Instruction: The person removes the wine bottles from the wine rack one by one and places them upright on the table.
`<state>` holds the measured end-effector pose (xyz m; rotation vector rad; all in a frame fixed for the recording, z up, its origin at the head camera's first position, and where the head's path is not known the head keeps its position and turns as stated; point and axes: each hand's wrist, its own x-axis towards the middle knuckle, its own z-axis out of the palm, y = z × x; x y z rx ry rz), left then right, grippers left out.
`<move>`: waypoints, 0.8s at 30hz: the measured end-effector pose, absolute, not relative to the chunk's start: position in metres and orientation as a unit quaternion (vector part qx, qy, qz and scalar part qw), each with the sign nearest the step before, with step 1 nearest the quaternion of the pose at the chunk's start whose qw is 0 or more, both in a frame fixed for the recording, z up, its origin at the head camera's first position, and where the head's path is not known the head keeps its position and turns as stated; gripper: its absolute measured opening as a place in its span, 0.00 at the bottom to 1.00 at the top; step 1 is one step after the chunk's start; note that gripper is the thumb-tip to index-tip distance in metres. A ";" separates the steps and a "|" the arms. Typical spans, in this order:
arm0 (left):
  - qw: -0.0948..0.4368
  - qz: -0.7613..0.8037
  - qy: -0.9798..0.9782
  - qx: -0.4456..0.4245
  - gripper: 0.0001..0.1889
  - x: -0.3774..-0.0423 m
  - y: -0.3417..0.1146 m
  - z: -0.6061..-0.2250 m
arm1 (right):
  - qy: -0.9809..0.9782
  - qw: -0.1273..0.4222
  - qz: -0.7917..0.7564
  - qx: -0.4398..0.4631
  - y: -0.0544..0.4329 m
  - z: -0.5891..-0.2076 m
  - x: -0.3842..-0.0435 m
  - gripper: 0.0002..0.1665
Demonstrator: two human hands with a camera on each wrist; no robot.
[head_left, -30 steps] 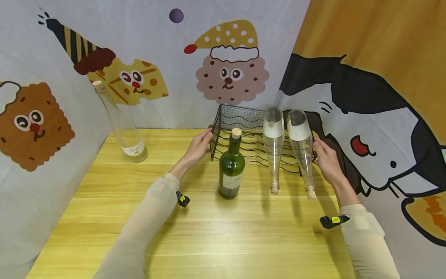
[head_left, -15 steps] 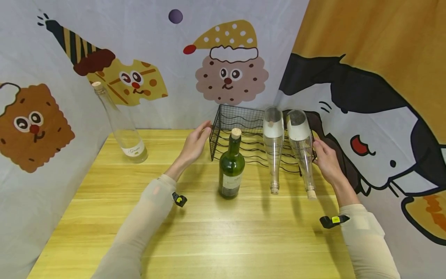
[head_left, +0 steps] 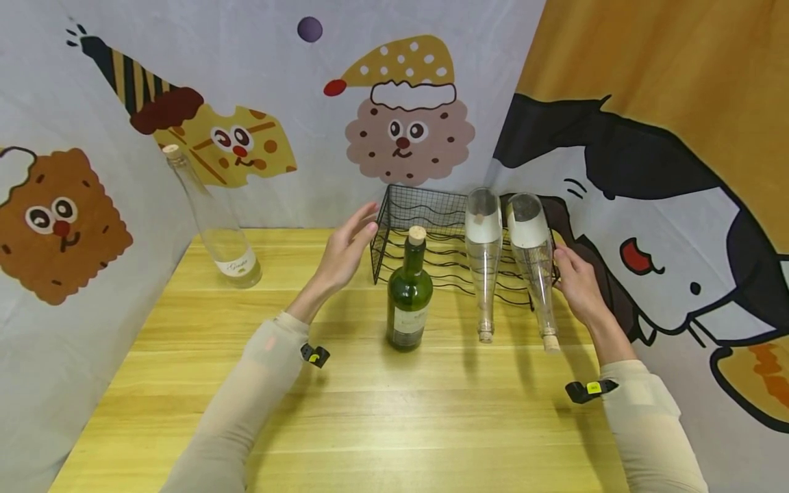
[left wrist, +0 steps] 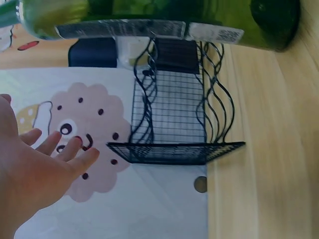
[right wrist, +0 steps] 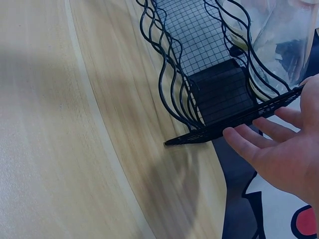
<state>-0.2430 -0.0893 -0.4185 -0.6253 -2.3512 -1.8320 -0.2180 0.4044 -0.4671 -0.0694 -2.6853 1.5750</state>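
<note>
A black wire bottle rack (head_left: 425, 274) stands at the back of the table. Two clear glass bottles lie across its right side, a left one (head_left: 484, 274) and a right one (head_left: 535, 267), their corked necks towards me. My left hand (head_left: 342, 257) is just off the rack's left side, fingers extended, holding nothing; the left wrist view shows a gap between its fingers and the rack's side panel (left wrist: 174, 152). My right hand (head_left: 579, 282) touches the right side panel (right wrist: 234, 122) with outstretched fingers. Upright before the rack is a corked green wine bottle (head_left: 409, 301).
At the left of the wooden table (head_left: 345, 424) stands a tall clear corked bottle (head_left: 228, 239) with a white label. A cloth (head_left: 259, 41) printed with cartoon figures hangs behind the table and along its sides.
My left hand has come away from the rack's left side, and its fingers have lifted and straightened. My right hand, the rack and the bottles stay where they were.
</note>
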 end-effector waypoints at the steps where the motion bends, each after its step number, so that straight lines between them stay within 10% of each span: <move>1: 0.050 -0.602 -0.769 -0.211 0.31 -0.241 -0.089 -0.417 | -0.863 0.014 0.505 -0.023 0.404 -0.467 -0.218 0.47; 24: 0.023 -0.606 -0.719 -0.340 0.37 -0.195 -0.063 -0.388 | -0.867 0.006 0.498 -0.023 0.405 -0.468 -0.217 0.46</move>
